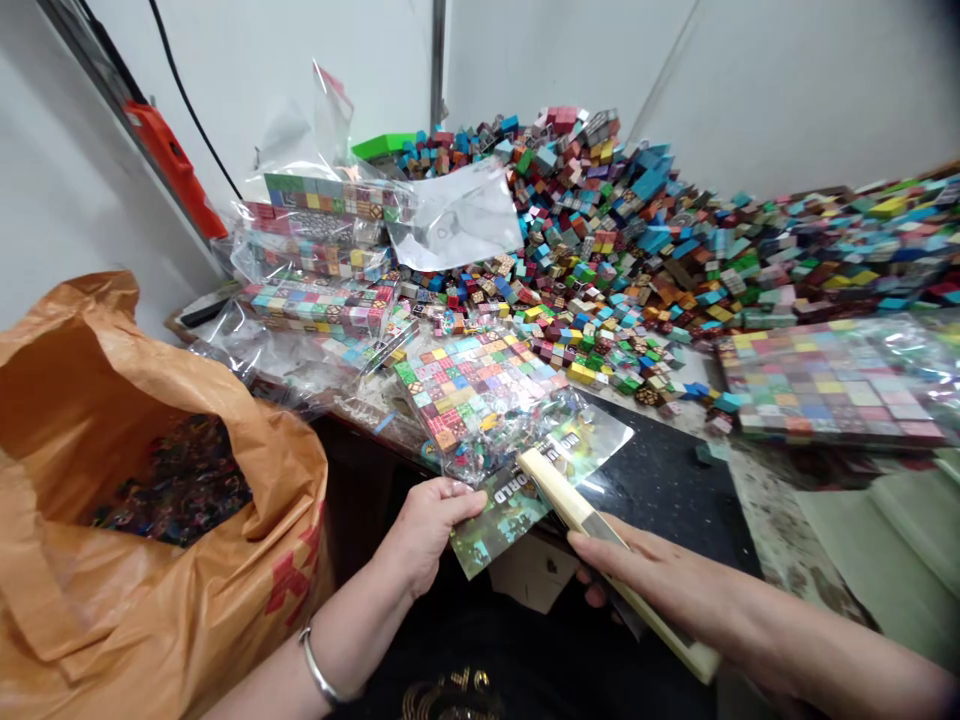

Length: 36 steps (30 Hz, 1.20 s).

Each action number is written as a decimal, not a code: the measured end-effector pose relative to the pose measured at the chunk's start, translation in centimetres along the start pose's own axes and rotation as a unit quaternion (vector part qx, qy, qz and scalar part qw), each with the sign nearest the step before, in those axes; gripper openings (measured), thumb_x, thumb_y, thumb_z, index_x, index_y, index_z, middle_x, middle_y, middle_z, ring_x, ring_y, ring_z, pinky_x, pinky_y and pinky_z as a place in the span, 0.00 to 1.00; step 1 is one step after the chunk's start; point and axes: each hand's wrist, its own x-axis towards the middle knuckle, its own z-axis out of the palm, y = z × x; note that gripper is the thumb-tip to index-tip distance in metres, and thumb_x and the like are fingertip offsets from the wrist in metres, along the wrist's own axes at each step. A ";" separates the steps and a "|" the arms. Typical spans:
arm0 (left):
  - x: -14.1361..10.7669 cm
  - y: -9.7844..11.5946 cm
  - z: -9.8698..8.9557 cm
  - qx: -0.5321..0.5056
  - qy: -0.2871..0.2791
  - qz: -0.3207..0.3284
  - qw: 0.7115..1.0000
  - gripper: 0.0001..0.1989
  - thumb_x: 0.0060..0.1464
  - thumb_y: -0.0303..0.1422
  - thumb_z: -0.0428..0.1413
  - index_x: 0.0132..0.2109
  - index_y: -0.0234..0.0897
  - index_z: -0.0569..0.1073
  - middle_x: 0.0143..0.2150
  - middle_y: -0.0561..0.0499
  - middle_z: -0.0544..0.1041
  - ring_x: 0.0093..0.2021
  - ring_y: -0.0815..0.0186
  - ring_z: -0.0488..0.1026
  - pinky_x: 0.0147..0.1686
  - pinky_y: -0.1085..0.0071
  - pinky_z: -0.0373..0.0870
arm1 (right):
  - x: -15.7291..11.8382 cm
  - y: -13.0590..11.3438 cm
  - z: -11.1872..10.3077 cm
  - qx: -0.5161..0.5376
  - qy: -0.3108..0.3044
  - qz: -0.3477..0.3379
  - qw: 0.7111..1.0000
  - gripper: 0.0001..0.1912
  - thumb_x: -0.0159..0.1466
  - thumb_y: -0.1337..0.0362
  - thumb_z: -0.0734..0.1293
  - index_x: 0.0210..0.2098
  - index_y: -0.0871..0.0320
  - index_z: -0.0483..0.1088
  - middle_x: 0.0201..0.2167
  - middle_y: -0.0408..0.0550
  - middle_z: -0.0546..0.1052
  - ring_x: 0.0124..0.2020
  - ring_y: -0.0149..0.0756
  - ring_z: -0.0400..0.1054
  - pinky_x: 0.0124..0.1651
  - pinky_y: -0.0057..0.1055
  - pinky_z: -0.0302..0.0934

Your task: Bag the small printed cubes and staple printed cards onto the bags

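Note:
A green printed card (487,532) with white lettering lies over the open end of a clear plastic bag filled with colored cubes (480,385). My left hand (429,525) pinches the left edge of the card and bag. In my right hand (637,560) is a cream-colored stapler (574,505), its jaws over the middle of the card. Part of the right-hand fingers is hidden beneath the stapler. The packed bag rests at the front edge of the table.
A big heap of loose cubes (600,240) fills the back of the table. Packed bags are stacked at the left (322,230), and another packed bag (832,385) lies at the right. An orange sack (277,520) stands open at the lower left, near a black board (675,490).

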 end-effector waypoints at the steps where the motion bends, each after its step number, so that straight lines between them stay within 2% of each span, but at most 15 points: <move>1: 0.0 0.0 0.0 0.000 -0.002 -0.001 1.000 0.14 0.30 0.35 0.66 0.22 0.31 0.71 0.18 0.54 0.69 0.19 0.74 0.64 0.23 0.76 0.59 | 0.3 0.3 0.0 -0.006 0.003 0.001 1.000 0.20 0.57 0.44 0.59 0.30 0.53 0.67 0.27 0.42 0.72 0.31 0.33 0.65 0.31 0.24 0.58; 6: 0.0 -0.2 0.0 -0.001 -0.006 0.002 1.000 0.14 0.31 0.35 0.66 0.22 0.31 0.70 0.18 0.54 0.69 0.19 0.74 0.63 0.23 0.76 0.57 | 2.1 1.8 -0.1 -0.030 0.020 0.007 0.999 0.15 0.53 0.51 0.67 0.27 0.58 0.66 0.20 0.41 0.69 0.22 0.28 0.61 0.25 0.23 0.54; 15: 0.3 -0.5 -0.2 -0.012 -0.021 -0.005 1.000 0.13 0.35 0.34 0.65 0.22 0.32 0.68 0.19 0.55 0.68 0.20 0.75 0.62 0.23 0.76 0.58 | 2.7 2.1 0.5 -0.029 0.029 0.030 0.999 0.13 0.57 0.55 0.61 0.24 0.58 0.63 0.15 0.41 0.66 0.15 0.26 0.59 0.17 0.23 0.53; 22: 0.7 -0.6 -0.5 -0.021 -0.016 -0.024 0.999 0.13 0.35 0.34 0.65 0.24 0.31 0.69 0.21 0.53 0.71 0.21 0.72 0.66 0.25 0.74 0.62 | 3.3 2.2 1.1 -0.010 0.029 0.049 0.998 0.04 0.54 0.63 0.61 0.26 0.57 0.60 0.15 0.38 0.65 0.13 0.24 0.56 0.14 0.21 0.52; 26: 0.8 -0.5 -0.7 -0.030 -0.016 -0.032 0.999 0.13 0.34 0.34 0.65 0.25 0.31 0.70 0.21 0.53 0.71 0.22 0.72 0.67 0.26 0.74 0.64 | 3.6 2.3 1.4 -0.008 0.023 0.070 0.997 0.03 0.51 0.66 0.60 0.27 0.57 0.59 0.14 0.37 0.64 0.12 0.25 0.56 0.14 0.22 0.53; 31: 0.8 -0.5 -0.9 -0.016 -0.019 -0.021 0.999 0.13 0.35 0.34 0.65 0.25 0.31 0.70 0.22 0.52 0.72 0.22 0.72 0.67 0.26 0.74 0.64 | 4.0 2.7 2.0 -0.028 0.050 0.043 0.997 0.04 0.51 0.64 0.61 0.27 0.56 0.61 0.13 0.37 0.64 0.12 0.26 0.57 0.15 0.23 0.53; 36: 0.8 -0.7 -0.8 0.004 -0.010 0.005 1.000 0.13 0.36 0.33 0.65 0.27 0.30 0.71 0.22 0.52 0.72 0.22 0.72 0.67 0.26 0.74 0.63 | 3.1 1.8 2.1 -0.053 0.078 -0.045 0.995 0.07 0.49 0.63 0.64 0.28 0.58 0.64 0.20 0.41 0.71 0.23 0.30 0.64 0.24 0.24 0.57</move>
